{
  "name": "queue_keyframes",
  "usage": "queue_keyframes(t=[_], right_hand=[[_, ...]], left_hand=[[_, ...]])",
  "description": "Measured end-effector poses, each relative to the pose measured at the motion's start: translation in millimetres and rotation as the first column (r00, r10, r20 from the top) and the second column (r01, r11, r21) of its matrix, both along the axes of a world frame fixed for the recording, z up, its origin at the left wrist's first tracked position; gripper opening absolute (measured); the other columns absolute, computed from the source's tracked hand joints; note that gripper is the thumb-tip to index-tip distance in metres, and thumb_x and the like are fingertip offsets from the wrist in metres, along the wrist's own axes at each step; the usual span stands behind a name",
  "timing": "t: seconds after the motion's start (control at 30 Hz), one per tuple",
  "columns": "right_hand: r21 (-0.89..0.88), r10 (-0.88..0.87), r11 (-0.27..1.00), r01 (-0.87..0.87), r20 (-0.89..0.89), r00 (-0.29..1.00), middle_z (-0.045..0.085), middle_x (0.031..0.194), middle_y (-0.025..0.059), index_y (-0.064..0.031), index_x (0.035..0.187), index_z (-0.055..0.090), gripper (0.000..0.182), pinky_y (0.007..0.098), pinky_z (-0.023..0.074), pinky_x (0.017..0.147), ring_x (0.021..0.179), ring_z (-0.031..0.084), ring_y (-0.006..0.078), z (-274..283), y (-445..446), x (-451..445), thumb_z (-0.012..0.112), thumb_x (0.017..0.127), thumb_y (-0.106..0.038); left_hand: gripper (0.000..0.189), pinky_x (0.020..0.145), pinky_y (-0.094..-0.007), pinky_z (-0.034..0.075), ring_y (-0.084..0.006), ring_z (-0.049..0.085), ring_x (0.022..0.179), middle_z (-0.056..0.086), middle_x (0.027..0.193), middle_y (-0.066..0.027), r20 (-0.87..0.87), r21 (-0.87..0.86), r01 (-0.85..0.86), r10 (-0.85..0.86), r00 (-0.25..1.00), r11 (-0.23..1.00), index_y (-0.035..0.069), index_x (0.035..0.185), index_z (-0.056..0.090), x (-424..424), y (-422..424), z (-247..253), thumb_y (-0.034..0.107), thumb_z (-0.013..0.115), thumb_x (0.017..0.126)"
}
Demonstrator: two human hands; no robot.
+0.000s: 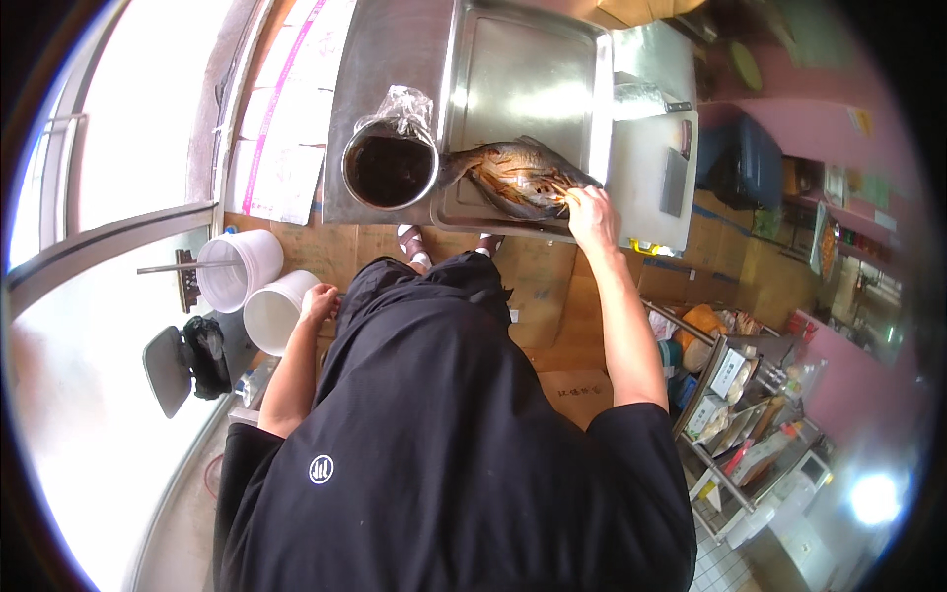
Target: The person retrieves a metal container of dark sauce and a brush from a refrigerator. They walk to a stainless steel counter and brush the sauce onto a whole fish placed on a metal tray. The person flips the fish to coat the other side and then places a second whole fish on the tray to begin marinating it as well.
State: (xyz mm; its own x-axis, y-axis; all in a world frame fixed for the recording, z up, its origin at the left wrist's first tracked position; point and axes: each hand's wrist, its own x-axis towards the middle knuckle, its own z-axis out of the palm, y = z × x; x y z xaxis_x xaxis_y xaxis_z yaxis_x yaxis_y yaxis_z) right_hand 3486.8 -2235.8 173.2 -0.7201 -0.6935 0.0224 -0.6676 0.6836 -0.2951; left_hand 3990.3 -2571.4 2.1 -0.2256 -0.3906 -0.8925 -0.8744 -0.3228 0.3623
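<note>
A whole fish, browned and split open, lies across the near part of a shallow stainless steel tray. Its tail points left, against a round metal pot of dark liquid. At the fish's right end, my right hand pinches its edge; the fingertips are partly hidden against the flesh. My left hand hangs low by my left thigh, beside a white plastic bucket. Its fingers are curled, and whether they hold anything is hidden.
Crumpled clear plastic film clings to the pot's far rim. Right of the tray, a cleaver lies on a white cutting board, with another knife farther back. A second white bucket stands left; a loaded rack stands right.
</note>
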Motion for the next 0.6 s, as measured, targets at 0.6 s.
queue_keyframes(t=[0.6], right_hand=[[0.037, 0.122, 0.992, -0.122, -0.006, 0.992, 0.069, 0.094, 0.0108, -0.0072, 0.094, 0.072, 0.015, 0.0446, 0.0547, 0.079, 0.095, 0.065, 0.0314, -5.3, -20.6, -5.2, 0.064, 0.094, -0.019]], left_hand=[[0.033, 0.048, -0.0288, 0.049, -0.0119, 0.064, 0.062, 0.07, 0.082, -0.0049, 0.015, -0.012, -0.056, 0.056, 0.998, 0.998, 0.003, 0.117, 0.064, 30.1, -1.3, -12.6, 0.026, 0.057, 0.096]])
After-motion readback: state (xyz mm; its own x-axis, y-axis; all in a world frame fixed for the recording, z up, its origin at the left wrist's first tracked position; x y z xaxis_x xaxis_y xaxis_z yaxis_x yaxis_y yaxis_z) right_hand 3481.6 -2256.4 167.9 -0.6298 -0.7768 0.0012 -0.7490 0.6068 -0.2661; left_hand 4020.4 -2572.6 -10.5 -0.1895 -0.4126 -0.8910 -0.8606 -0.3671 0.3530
